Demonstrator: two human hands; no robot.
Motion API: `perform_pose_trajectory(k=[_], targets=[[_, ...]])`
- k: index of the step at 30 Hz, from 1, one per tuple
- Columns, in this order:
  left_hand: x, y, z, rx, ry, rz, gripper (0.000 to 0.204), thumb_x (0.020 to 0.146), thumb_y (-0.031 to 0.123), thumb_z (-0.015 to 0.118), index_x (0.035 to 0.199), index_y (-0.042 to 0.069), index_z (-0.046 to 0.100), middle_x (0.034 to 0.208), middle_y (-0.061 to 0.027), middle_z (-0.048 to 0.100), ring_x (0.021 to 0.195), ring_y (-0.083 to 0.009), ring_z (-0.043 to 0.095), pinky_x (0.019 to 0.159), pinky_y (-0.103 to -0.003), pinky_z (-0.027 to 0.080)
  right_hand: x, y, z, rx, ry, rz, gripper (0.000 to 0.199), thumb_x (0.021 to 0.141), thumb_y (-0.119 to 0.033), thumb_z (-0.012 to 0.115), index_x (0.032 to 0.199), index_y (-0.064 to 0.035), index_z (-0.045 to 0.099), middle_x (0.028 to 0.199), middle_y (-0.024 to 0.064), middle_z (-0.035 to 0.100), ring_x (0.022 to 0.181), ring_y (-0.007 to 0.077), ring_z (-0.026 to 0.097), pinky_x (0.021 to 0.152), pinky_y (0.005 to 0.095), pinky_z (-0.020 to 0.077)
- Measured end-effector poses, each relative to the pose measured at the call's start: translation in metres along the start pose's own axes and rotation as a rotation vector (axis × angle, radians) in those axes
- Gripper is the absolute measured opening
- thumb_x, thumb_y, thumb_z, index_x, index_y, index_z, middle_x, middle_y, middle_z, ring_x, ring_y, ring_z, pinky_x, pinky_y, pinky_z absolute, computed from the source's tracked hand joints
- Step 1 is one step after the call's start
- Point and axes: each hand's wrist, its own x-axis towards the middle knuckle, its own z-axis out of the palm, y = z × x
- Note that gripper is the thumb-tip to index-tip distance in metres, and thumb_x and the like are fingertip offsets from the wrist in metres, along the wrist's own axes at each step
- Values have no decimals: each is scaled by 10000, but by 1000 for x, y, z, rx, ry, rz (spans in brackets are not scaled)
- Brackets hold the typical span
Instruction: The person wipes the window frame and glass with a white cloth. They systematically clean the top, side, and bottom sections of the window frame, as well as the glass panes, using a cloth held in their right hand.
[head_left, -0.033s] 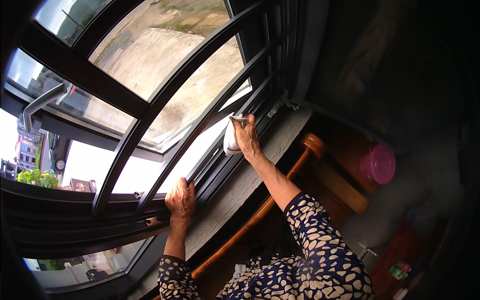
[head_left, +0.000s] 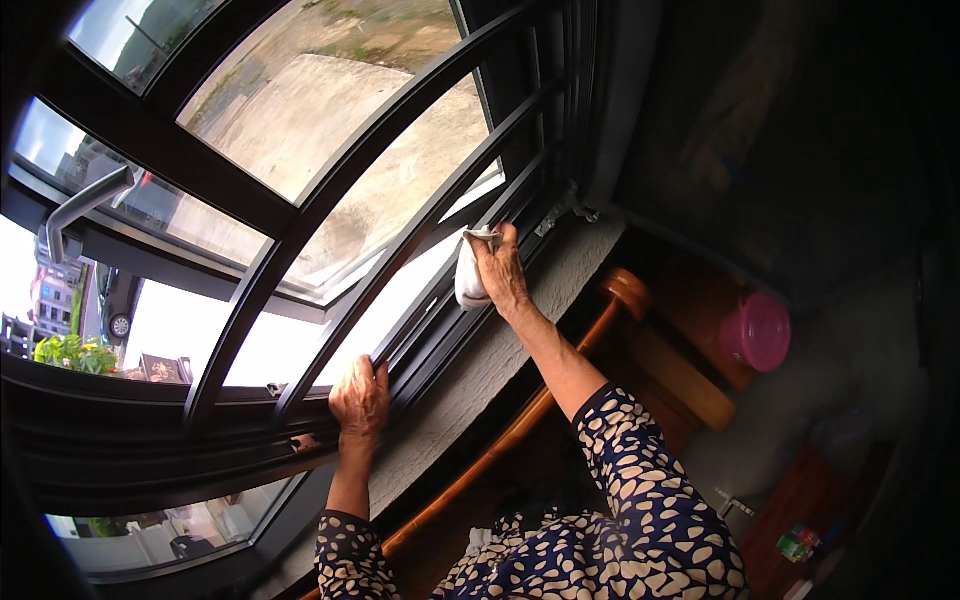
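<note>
A white cloth (head_left: 472, 272) is bunched in my right hand (head_left: 503, 275), closed around it at the lower track of the window. The cloth hangs down beside the dark metal rails. My left hand (head_left: 360, 400) grips the dark window frame (head_left: 408, 342) farther left, with its fingers curled over the edge and partly hidden. Black bars (head_left: 350, 150) of a window grille curve across the opening above both hands. A grey handle (head_left: 85, 205) juts from the open window panel at the left.
Below the window runs a rough grey sill (head_left: 450, 425). Under it stands wooden furniture with a rounded orange-brown rail (head_left: 530, 420). A pink bucket (head_left: 760, 332) is at the right, and a small green and red package (head_left: 798, 542) lies at the lower right.
My right hand has shifted slightly to the right along the track, and the cloth has moved with it. The left hand stays where it was.
</note>
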Motion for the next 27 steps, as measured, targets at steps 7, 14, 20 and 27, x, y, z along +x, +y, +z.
perform_pose_trajectory(k=[7,14,20,27], targets=[[-6,-6,-6,35,26,-4,261,808,280,676,895,77,539,730,-91,550,655,-266,583,550,-360,457,10,-71,-50,-693,335,-490,705,719,-19,729,1333,-150,406,1084,139,491,985,320,503,780,449,468],[0,-2,-13,-4,21,-12,252,809,262,672,857,69,517,729,-91,534,650,-269,561,551,-363,439,-7,-54,1,-693,113,-907,579,659,-85,761,1179,-82,506,1109,91,437,1030,318,424,829,443,431],[0,-3,-13,-18,39,-28,242,800,256,669,837,81,506,722,-88,526,646,-266,559,550,-366,435,-36,-53,-3,-558,-141,-912,570,645,-69,750,1171,-12,538,1240,135,376,1095,338,369,896,435,407],[-1,-2,-13,-5,30,-48,251,782,255,680,868,75,528,745,-82,541,660,-253,567,565,-348,442,-5,-46,-8,-470,53,-794,447,615,-47,822,1037,-88,681,1353,193,285,1201,359,305,934,405,414]])
